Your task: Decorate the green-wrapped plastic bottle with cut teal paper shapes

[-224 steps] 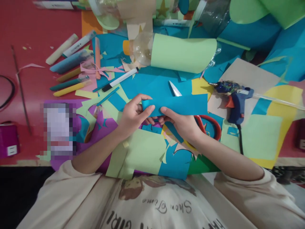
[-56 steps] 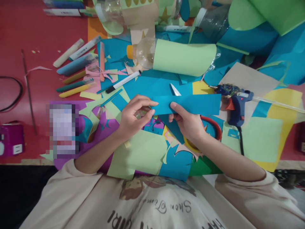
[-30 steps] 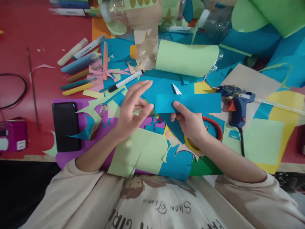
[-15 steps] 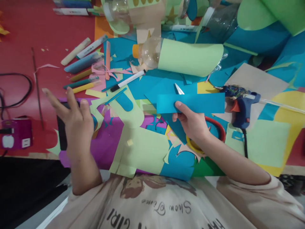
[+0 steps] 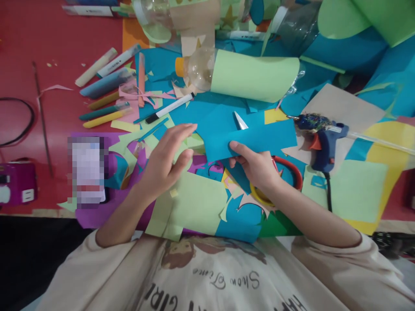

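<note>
A blue strip of paper [image 5: 262,136] is pinched between the thumb and fingers of my right hand [image 5: 257,168], held slightly tilted above the table. Just left of the strip hovers my left hand [image 5: 168,157], its thumb and fingers apart and nothing in them. Beneath my right hand lie scissors with red and yellow handles [image 5: 293,175]; one blade tip shows behind the strip, and the rest is covered. A light green sheet [image 5: 197,203] lies below both hands, among cut paper scraps.
A clear bottle wrapped in green paper [image 5: 254,75] lies beyond the strip. To the right rests a blue glue gun [image 5: 326,147] with its cord. A phone [image 5: 89,168], several markers [image 5: 105,82] and a black-and-white pen [image 5: 170,108] lie leftward. A purple box [image 5: 17,183] sits far left.
My left hand has moved right, from over the phone to near the strip. The phone's screen is now lit. The blue strip has tilted, its right end higher, still in my right hand.
</note>
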Tool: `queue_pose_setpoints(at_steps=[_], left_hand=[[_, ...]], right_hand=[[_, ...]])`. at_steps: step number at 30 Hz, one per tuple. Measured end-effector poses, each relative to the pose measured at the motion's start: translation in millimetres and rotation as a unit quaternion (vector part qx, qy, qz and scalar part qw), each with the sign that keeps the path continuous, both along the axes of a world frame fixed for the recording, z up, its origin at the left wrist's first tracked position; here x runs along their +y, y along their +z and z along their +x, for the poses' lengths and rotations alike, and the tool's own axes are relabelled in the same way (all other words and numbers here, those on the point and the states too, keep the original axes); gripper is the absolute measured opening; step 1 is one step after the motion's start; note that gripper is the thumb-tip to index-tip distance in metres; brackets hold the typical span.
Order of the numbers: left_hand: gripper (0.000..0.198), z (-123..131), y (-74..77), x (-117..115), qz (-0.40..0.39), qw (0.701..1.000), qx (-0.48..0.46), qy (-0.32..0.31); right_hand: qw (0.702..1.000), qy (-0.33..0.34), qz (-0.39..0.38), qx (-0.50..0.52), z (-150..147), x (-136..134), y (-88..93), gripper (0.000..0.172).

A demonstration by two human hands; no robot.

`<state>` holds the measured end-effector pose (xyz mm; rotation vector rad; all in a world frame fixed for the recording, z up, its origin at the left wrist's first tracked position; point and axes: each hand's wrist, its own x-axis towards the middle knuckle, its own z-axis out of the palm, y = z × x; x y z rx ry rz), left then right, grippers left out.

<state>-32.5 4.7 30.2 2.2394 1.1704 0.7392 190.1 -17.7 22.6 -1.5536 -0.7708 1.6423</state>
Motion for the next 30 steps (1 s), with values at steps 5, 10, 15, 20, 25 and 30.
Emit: queue_pose_setpoints(at_steps=[5, 10, 15, 20, 25, 30], left_hand=[[0.033, 30, 5.5, 7, -0.182, 0.980, -0.078, -0.020], [0.029, 41, -13.9, 9, -0.189, 0.965, -0.174, 0.045], [0.040, 40, -27.7, 3, -0.205, 0.953, -0.219, 0.040], [0.028, 34, -22.8, 0, -0.196, 0.952, -0.235, -0.012], [0.026, 33, -24.3, 0, -0.191, 0.949, -0.248, -0.028], [0.033, 33, -21.7, 2, -0.265, 0.930, -0.243, -0.072]], right_hand=[[1.000, 0.025, 0.005, 0.011, 0, -2, -1.0, 0.046], [0.994, -0.017, 0.073, 0.080, -4, 5, -7.1, 0.044], [0.983, -0.064, 0.105, 0.137, -6, 11, -5.2, 0.038], [0.984, -0.063, 0.129, 0.106, -3, 10, -4.1, 0.035], [0.986, -0.054, 0.147, 0.054, 0, 9, -5.8, 0.035], [0.987, -0.036, 0.146, 0.048, 1, 8, -7.1, 0.029]])
